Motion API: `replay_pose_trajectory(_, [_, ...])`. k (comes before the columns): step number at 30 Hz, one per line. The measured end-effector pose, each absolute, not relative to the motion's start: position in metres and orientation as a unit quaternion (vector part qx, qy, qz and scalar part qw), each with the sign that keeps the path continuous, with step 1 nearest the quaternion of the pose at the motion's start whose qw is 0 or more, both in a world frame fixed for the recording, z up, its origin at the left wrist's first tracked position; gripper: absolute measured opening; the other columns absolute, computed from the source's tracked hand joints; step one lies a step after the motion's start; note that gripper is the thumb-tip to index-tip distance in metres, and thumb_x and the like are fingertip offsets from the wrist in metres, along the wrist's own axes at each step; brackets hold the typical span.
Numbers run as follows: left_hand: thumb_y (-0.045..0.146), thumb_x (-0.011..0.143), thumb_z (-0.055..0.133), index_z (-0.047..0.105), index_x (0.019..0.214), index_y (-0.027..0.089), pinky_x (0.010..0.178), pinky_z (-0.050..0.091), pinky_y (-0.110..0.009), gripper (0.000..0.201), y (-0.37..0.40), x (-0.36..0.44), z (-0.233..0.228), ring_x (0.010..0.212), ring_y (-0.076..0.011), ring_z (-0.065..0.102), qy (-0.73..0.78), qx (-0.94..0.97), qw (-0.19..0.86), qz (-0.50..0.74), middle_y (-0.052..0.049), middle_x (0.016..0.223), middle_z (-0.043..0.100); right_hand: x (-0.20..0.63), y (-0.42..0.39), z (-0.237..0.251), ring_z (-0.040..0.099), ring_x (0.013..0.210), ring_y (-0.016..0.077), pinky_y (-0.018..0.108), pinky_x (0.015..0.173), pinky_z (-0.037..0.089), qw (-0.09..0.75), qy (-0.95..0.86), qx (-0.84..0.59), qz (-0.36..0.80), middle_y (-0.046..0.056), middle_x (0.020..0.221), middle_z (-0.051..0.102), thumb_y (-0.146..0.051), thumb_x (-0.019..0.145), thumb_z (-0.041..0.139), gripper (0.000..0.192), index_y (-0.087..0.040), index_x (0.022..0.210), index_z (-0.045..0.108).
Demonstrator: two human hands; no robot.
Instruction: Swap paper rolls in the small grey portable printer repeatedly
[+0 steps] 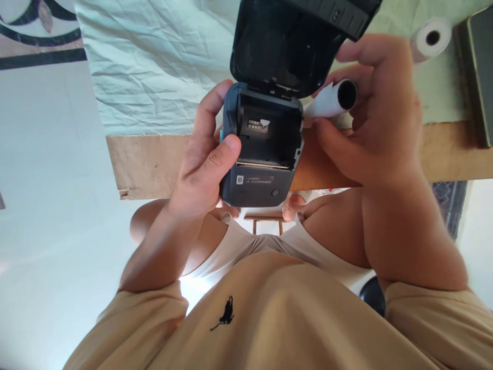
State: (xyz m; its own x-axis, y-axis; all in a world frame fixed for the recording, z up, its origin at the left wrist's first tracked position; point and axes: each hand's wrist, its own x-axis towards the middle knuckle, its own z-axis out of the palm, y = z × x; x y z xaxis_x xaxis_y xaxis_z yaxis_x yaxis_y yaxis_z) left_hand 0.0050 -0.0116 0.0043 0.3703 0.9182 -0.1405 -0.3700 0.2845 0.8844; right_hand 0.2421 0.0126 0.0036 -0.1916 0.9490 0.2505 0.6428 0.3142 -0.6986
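Observation:
A dark grey portable label printer (258,177) is held up near the table's front edge, its black lid (283,46) swung open and away from me. My left hand (211,154) grips the printer's left side, thumb on the front rim. Inside the open bay a small printed label shows, and no roll lies in it. My right hand (377,108) is closed around a white paper roll (327,103) with a dark hollow core, just right of the bay. Its index finger reaches up beside the lid's edge.
A second white roll (431,38) stands on the pale green cloth (154,61) at the back right. Beside it lies a dark flat object (479,77) at the right edge. The wooden table edge (150,164) runs in front of my legs.

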Motion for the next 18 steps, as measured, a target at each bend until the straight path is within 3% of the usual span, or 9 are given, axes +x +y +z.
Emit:
replay_pose_trajectory(4, [0.054,0.092,0.067,0.047,0.139,0.028,0.088,0.069,-0.059,0.057,-0.004,0.014,-0.012,0.141,-0.0398,0.057,0.311,0.427,0.685,0.501,-0.009,0.146,0.058,0.244,0.015,0.003,0.066,0.101,0.0204,0.039,0.088,0.057,0.313,-0.801,-0.489,0.146,0.001,0.106,0.070,-0.021,0.080,0.064,0.030,-0.030,0.107,0.059])
replay_pose_trajectory(6, [0.062,0.092,0.062,0.043,0.145,0.032,0.088,0.068,-0.060,0.064,0.001,0.021,-0.019,0.139,-0.0395,0.058,0.300,0.435,0.665,0.528,-0.008,0.145,0.059,0.245,0.014,0.002,0.065,0.106,0.0223,0.042,0.092,0.056,0.316,-0.802,-0.489,0.137,0.001,0.112,0.068,-0.024,0.081,0.065,0.033,-0.032,0.112,0.058])
replay_pose_trajectory(11, [0.066,0.092,0.058,0.030,0.155,0.038,0.088,0.067,-0.062,0.075,0.004,0.027,-0.010,0.135,-0.0386,0.062,0.305,0.434,0.659,0.533,-0.009,0.147,0.057,0.245,0.009,0.003,0.066,0.093,0.0181,0.038,0.087,0.055,0.318,-0.764,-0.535,0.171,0.003,0.124,0.066,-0.013,0.082,0.054,0.056,-0.033,0.134,0.045])
replay_pose_trajectory(14, [0.066,0.093,0.057,0.028,0.156,0.038,0.087,0.067,-0.062,0.075,0.001,0.026,0.000,0.132,-0.0381,0.064,0.304,0.434,0.658,0.536,-0.010,0.147,0.057,0.244,0.010,0.005,0.065,0.108,0.0199,0.038,0.092,0.053,0.299,-0.783,-0.522,0.161,0.001,0.120,0.067,-0.006,0.077,0.051,0.054,-0.032,0.124,0.049])
replay_pose_trajectory(18, [0.066,0.093,0.056,0.030,0.156,0.037,0.086,0.067,-0.062,0.073,-0.001,0.027,0.005,0.130,-0.0381,0.065,0.302,0.431,0.658,0.538,-0.010,0.146,0.057,0.244,0.012,0.006,0.064,0.114,0.0225,0.044,0.098,0.053,0.308,-0.809,-0.479,0.142,0.000,0.120,0.066,-0.021,0.082,0.056,0.037,-0.032,0.117,0.049])
